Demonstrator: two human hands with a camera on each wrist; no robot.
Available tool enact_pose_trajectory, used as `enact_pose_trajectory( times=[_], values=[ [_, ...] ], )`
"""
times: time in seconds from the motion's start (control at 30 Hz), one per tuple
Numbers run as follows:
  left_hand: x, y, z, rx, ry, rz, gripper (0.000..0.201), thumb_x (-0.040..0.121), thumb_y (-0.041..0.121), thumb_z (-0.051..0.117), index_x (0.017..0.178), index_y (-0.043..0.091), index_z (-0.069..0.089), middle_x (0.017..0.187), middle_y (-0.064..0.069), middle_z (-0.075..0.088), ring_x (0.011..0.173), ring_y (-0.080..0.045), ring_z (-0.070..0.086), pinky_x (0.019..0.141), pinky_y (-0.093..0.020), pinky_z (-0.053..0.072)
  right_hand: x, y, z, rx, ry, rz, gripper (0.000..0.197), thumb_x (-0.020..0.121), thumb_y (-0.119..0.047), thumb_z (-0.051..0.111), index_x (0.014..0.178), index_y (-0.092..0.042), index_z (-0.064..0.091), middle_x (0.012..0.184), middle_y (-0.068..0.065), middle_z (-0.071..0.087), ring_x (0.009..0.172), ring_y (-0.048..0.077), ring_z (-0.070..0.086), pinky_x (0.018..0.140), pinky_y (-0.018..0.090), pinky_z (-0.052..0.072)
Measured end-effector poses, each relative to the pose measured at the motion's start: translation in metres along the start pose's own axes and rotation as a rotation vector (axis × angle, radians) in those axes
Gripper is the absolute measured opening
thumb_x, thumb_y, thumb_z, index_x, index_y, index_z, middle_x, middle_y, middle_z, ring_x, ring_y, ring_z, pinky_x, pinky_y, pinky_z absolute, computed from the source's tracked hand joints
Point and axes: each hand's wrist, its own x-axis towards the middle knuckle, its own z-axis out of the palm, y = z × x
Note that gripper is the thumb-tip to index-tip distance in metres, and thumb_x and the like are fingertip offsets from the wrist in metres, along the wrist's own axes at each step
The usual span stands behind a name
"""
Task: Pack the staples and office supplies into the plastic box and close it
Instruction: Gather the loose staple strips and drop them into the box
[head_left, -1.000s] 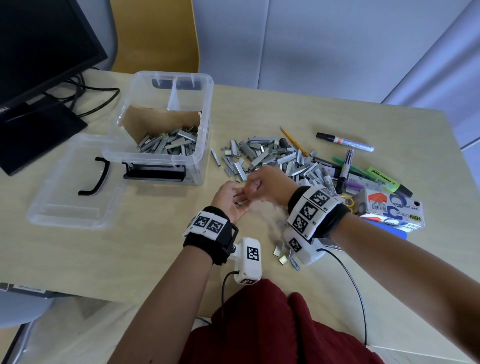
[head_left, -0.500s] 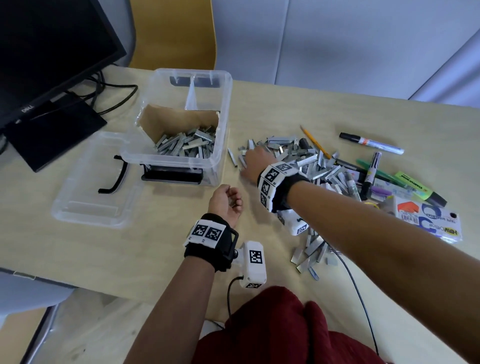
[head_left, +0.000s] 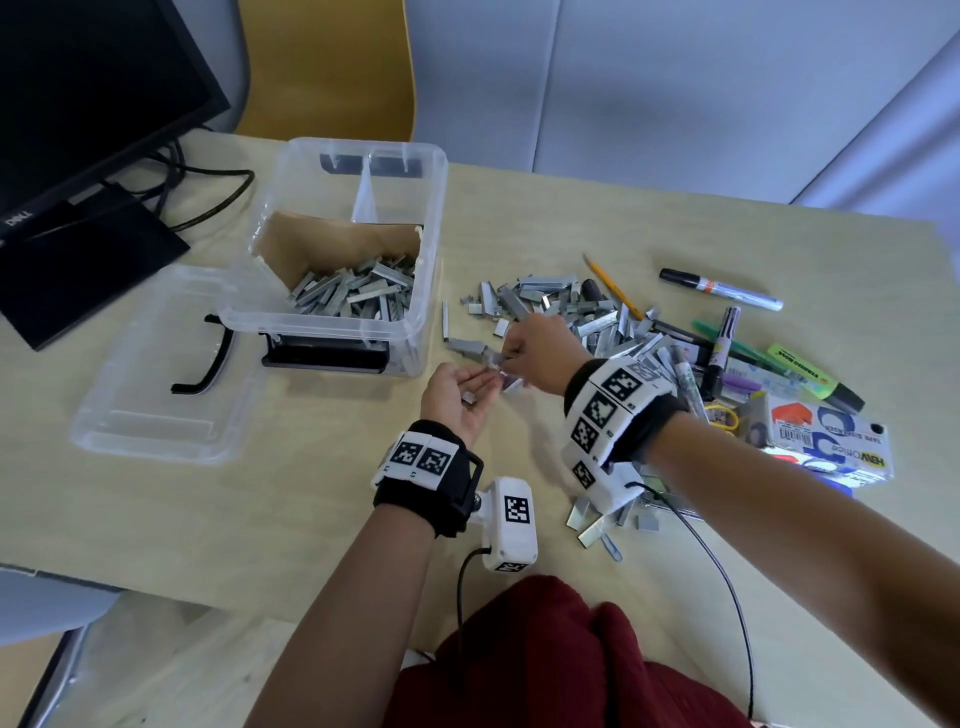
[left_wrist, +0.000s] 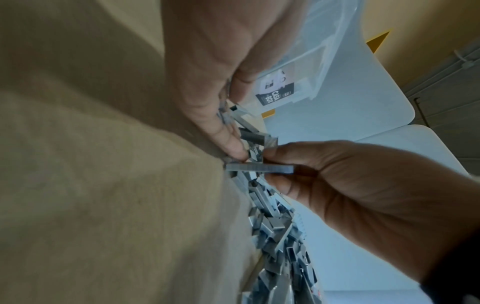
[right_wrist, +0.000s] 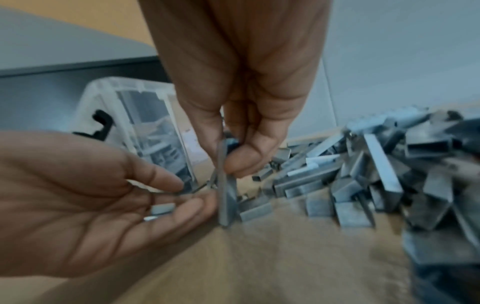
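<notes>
- Task was approx. half done, I judged: the plastic box (head_left: 332, 312) already held a layer of staples, but a big staple pile (head_left: 587, 317) lay on the table (head_left: 519, 228) right of it.
- The markers (head_left: 719, 289), pencil (head_left: 610, 283), highlighter (head_left: 815, 370) and tape box (head_left: 831, 441) were not packed yet; the lid (head_left: 156, 405) lay off, left of the box.
- My left hand (head_left: 457, 397) was cupped palm-up, fingers relaxed, w/ a few staple bits in it.
- My right hand (head_left: 540, 358) pinched a staple strip (right_wrist: 224, 195) just over the left fingertips.
- Room: free table between hands and box front; the box wall was the edge to clear, the monitor (head_left: 78, 104) was well apart.
</notes>
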Motion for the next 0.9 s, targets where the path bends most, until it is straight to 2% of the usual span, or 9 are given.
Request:
enact_pose_trajectory(
  times=[0.1, 0.17, 0.27, 0.4, 0.47, 0.6, 0.67, 0.77, 0.9],
  values=[
    [0.000, -0.001, 0.006, 0.059, 0.045, -0.006, 0.033, 0.096, 0.012, 0.033, 0.074, 0.000, 0.053, 0.069, -0.012, 0.052, 0.057, -0.016, 0.051, 0.053, -0.017, 0.047, -0.009, -0.002, -0.005, -0.004, 0.050, -0.047, 0.019, 0.089, -0.011, 0.055, 0.093, 0.003, 0.068, 0.086, 0.010, 0.064, 0.080, 0.020, 0.055, 0.090, 0.025, 0.039],
    [-0.001, -0.002, 0.007, 0.057, 0.054, -0.030, 0.030, 0.095, 0.012, 0.035, 0.073, 0.001, 0.052, 0.068, -0.010, 0.050, 0.046, -0.013, 0.050, 0.044, -0.015, 0.043, -0.012, -0.003, -0.007, 0.028, 0.120, -0.056, 0.017, 0.087, -0.008, 0.055, 0.093, 0.001, 0.068, 0.079, 0.005, 0.055, 0.079, 0.016, 0.047, 0.079, 0.023, 0.037],
    [-0.006, -0.005, 0.008, -0.002, 0.014, -0.082, 0.036, 0.100, 0.023, 0.033, 0.079, 0.000, 0.052, 0.073, -0.012, 0.050, 0.060, -0.018, 0.052, 0.059, -0.022, 0.048, -0.021, -0.007, -0.005, 0.101, 0.239, -0.052, 0.015, 0.086, -0.006, 0.053, 0.088, 0.001, 0.067, 0.076, 0.006, 0.055, 0.077, 0.017, 0.046, 0.070, 0.021, 0.032],
    [-0.014, -0.007, 0.007, -0.185, -0.093, -0.145, 0.043, 0.100, 0.037, 0.035, 0.096, -0.002, 0.053, 0.084, -0.014, 0.053, 0.077, -0.021, 0.052, 0.077, -0.031, 0.047, -0.034, -0.010, 0.007, 0.060, 0.148, -0.092, 0.017, 0.089, -0.016, 0.057, 0.095, -0.004, 0.068, 0.093, 0.008, 0.064, 0.082, 0.016, 0.051, 0.080, 0.021, 0.040],
    [-0.016, -0.005, 0.006, -0.205, -0.096, -0.159, 0.038, 0.101, 0.030, 0.035, 0.084, 0.001, 0.052, 0.076, -0.011, 0.055, 0.069, -0.018, 0.052, 0.069, -0.027, 0.048, -0.036, -0.010, 0.004, 0.094, 0.146, -0.110, 0.016, 0.087, -0.016, 0.059, 0.094, -0.004, 0.068, 0.093, 0.009, 0.066, 0.081, 0.016, 0.051, 0.083, 0.023, 0.041],
    [-0.016, -0.001, 0.005, -0.132, -0.058, -0.186, 0.037, 0.100, 0.025, 0.036, 0.067, 0.010, 0.045, 0.043, 0.000, 0.047, 0.031, -0.010, 0.044, 0.033, -0.013, 0.035, -0.036, -0.005, -0.013, 0.248, 0.262, -0.098, 0.016, 0.086, -0.011, 0.060, 0.092, -0.001, 0.071, 0.091, 0.011, 0.069, 0.080, 0.016, 0.057, 0.083, 0.027, 0.047],
    [-0.012, 0.000, 0.002, -0.045, -0.050, -0.172, 0.039, 0.100, 0.027, 0.035, 0.065, 0.013, 0.045, 0.039, 0.003, 0.044, 0.027, -0.007, 0.040, 0.031, -0.010, 0.030, -0.031, 0.002, -0.019, 0.247, 0.288, -0.059, 0.017, 0.086, -0.007, 0.056, 0.090, -0.001, 0.071, 0.092, 0.011, 0.070, 0.086, 0.021, 0.061, 0.087, 0.030, 0.049],
    [-0.008, 0.002, 0.000, 0.015, -0.074, -0.136, 0.034, 0.099, 0.024, 0.036, 0.073, 0.012, 0.054, 0.040, 0.006, 0.049, 0.028, -0.004, 0.042, 0.031, -0.010, 0.032, -0.016, 0.011, -0.016, 0.084, 0.149, 0.008, 0.024, 0.089, -0.006, 0.048, 0.100, -0.001, 0.069, 0.105, 0.013, 0.067, 0.102, 0.028, 0.059, 0.096, 0.037, 0.044],
    [-0.002, 0.002, -0.004, 0.011, -0.113, -0.053, 0.025, 0.099, 0.013, 0.039, 0.083, 0.008, 0.058, 0.050, 0.001, 0.060, 0.035, -0.004, 0.050, 0.036, -0.011, 0.039, 0.003, 0.011, 0.000, -0.045, 0.030, -0.033, 0.034, 0.088, -0.006, 0.051, 0.120, -0.012, 0.059, 0.127, 0.009, 0.056, 0.115, 0.026, 0.053, 0.093, 0.032, 0.043]
  ],
)
